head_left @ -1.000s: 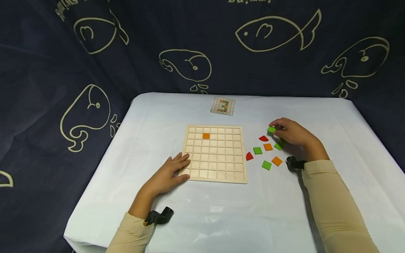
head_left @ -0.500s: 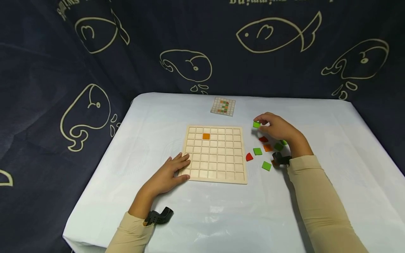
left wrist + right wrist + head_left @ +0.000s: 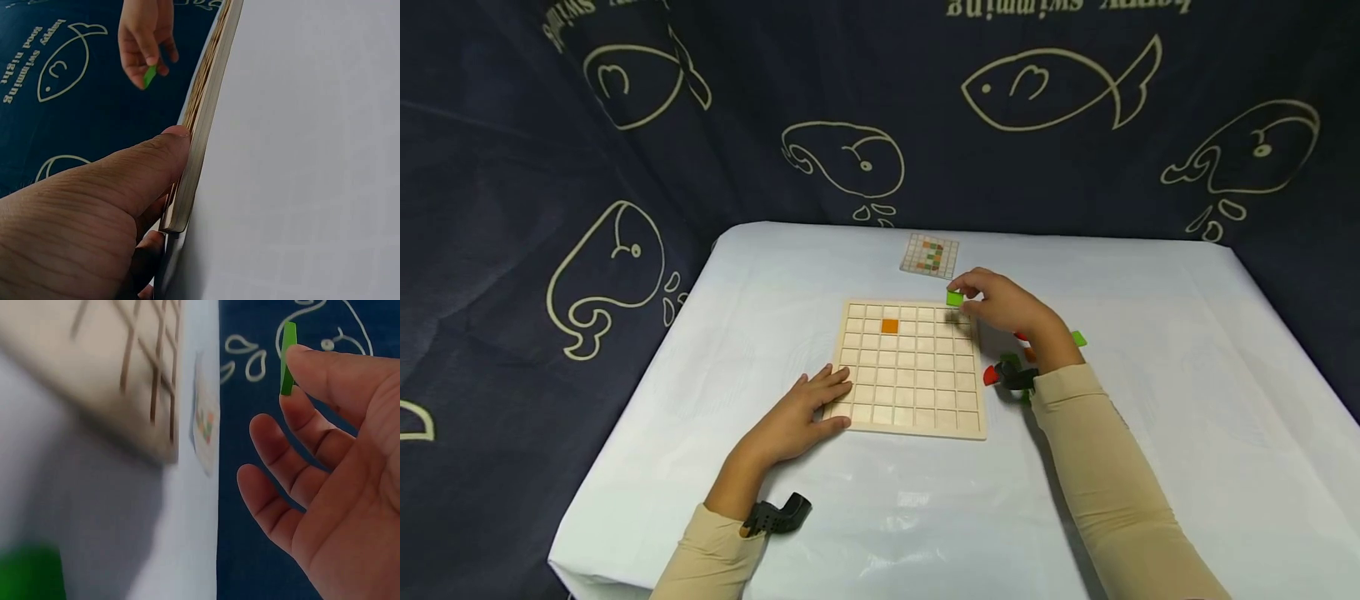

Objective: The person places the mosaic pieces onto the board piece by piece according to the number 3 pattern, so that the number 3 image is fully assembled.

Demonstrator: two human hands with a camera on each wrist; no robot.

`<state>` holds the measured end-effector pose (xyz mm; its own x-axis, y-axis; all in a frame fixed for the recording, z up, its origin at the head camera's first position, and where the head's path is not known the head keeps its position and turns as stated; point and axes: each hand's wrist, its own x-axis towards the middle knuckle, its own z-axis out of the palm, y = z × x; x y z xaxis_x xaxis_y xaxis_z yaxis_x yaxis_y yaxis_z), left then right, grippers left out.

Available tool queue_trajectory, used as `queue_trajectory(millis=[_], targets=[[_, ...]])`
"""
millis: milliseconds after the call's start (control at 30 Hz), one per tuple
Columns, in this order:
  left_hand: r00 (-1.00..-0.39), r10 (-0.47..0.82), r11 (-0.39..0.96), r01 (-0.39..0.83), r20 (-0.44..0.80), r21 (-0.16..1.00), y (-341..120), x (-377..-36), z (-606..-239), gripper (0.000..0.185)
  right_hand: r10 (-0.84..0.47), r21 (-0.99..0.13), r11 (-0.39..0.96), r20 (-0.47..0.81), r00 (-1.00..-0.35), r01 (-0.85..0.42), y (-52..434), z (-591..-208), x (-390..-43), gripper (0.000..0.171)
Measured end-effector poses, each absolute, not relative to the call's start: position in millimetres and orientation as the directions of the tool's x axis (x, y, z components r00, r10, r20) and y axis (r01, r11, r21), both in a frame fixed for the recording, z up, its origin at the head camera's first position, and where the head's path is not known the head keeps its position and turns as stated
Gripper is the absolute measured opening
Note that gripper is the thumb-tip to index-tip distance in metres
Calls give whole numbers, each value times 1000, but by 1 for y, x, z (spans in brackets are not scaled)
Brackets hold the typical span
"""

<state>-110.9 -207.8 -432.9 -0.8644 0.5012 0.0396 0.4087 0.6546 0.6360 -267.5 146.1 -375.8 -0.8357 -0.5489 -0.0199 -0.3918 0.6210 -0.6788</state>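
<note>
A square green tile (image 3: 954, 297) is pinched between the thumb and index finger of my right hand (image 3: 1003, 302), above the far right corner of a wooden grid board (image 3: 906, 377). In the right wrist view the tile (image 3: 288, 359) is seen edge-on, the other fingers loosely bent below it. My left hand (image 3: 801, 417) rests on the board's near left corner, fingers extended. The left wrist view shows its thumb (image 3: 159, 156) against the board's edge. One orange tile (image 3: 890, 326) sits in a cell in the second row from the far side.
A small card (image 3: 928, 254) printed with a coloured grid pattern lies beyond the board. To its right are loose tiles, including a red quarter-round (image 3: 991, 376) and a green one (image 3: 1078, 338); my right wrist and forearm partly cover the others. A dark curtain hangs behind the table.
My right hand has carried the green tile leftward from beside the loose tiles to over the board's far right corner. My left hand has stayed in place.
</note>
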Motion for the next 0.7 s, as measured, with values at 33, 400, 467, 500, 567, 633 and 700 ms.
queue_trajectory(millis=[33, 400, 467, 500, 567, 633, 700], targets=[[-864, 501, 653, 409, 41, 637, -208, -111, -433, 59, -553, -682, 618, -25, -833, -391, 142, -376, -267, 34], [-862, 505, 658, 418, 45, 627, -207, -113, -432, 60, -596, -692, 612, -85, -799, -383, 110, -382, -263, 34], [-862, 504, 656, 420, 51, 627, -207, -115, -431, 59, -601, -683, 617, -88, -795, -391, 107, -384, -264, 34], [-862, 504, 654, 419, 51, 630, -206, -115, -430, 59, -603, -680, 619, -90, -793, -393, 105, -384, -264, 34], [-863, 503, 655, 416, 46, 631, -206, -116, -430, 59, -607, -679, 619, -94, -789, -394, 102, -386, -265, 34], [-863, 504, 653, 412, 41, 636, -206, -115, -430, 59, -606, -680, 621, -102, -789, -390, 98, -388, -265, 34], [-864, 503, 652, 407, 37, 640, -206, -115, -431, 59, -613, -679, 620, -105, -783, -394, 94, -390, -265, 34]])
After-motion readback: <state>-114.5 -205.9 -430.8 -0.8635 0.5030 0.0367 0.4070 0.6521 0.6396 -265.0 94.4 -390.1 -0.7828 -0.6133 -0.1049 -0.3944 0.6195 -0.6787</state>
